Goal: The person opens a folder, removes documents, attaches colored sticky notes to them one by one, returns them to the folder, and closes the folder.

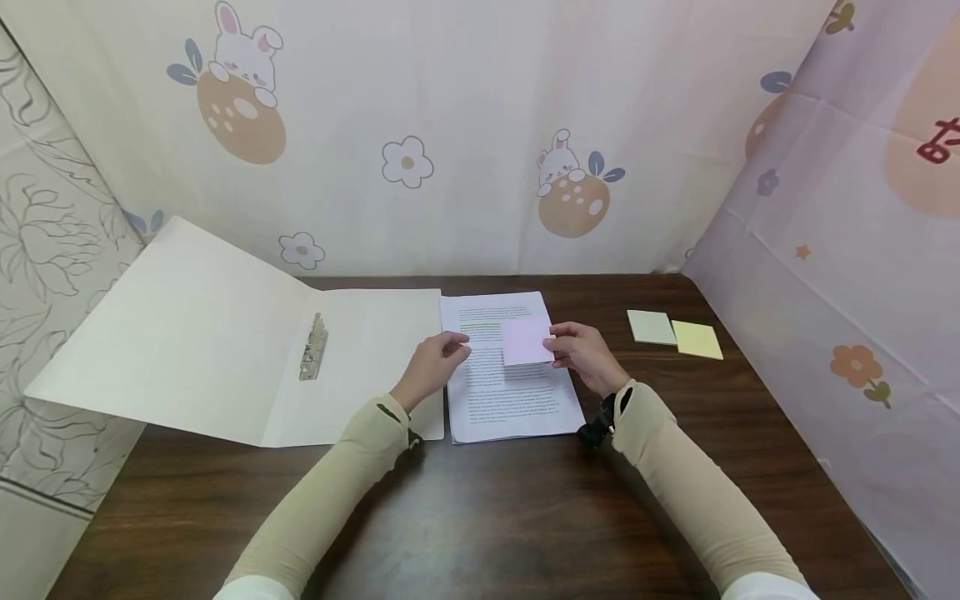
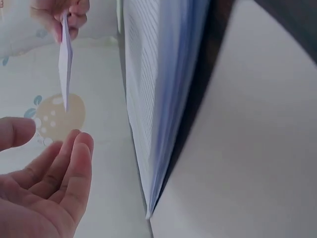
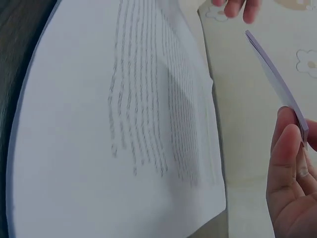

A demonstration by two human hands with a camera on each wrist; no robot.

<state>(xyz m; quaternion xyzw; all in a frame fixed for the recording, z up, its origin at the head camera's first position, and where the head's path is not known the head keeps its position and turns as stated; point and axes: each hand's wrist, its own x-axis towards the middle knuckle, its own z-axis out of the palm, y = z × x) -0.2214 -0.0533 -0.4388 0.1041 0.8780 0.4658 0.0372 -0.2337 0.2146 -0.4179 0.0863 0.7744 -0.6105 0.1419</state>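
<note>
A pink sticky note pad (image 1: 523, 342) is pinched by its right edge between the thumb and fingers of my right hand (image 1: 588, 357), above a stack of printed sheets (image 1: 510, 408). The right wrist view shows the pad (image 3: 277, 74) edge-on, raised off the paper. My left hand (image 1: 432, 367) is over the left edge of the stack, with nothing between its thumb and loosely bent fingers. In the left wrist view, a gap separates those fingers (image 2: 81, 153) from the pad (image 2: 65, 64). A yellow-green highlighted line crosses the top sheet near its upper part.
Left of the sheets lies an open white binder (image 1: 367, 333) with a metal clip (image 1: 313, 347), its cover raised at the far left. A pale green sticky pad (image 1: 651, 327) and a yellow sticky pad (image 1: 697, 339) lie on the dark wooden table (image 1: 487, 517) at right. Patterned curtains hang behind.
</note>
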